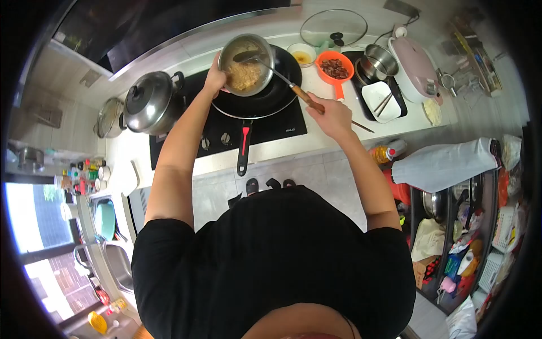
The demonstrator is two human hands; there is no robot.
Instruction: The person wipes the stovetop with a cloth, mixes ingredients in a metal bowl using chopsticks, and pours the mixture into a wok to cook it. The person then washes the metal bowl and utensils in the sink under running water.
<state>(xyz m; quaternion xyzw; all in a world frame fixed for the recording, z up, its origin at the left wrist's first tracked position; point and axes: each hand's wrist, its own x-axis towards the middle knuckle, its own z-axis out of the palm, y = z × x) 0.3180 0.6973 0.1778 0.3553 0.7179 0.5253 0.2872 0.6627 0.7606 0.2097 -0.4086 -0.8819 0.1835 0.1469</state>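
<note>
Over the left part of a black frying pan, my left hand grips the rim of a metal bowl, which is tilted so its inside shows. Pale, lumpy food lies in the bowl. My right hand is closed around the wooden handle of a metal spatula, whose dark head is inside the bowl above the food. A thin stick, perhaps a chopstick, sticks out below my right hand. The pan sits on a black cooktop, its red and black handle towards me.
A lidded pot stands left of the pan. To the right are a small bowl with yellow liquid, an orange strainer of dark red pieces, a glass lid, a saucepan, a white dish with chopsticks and a rice cooker.
</note>
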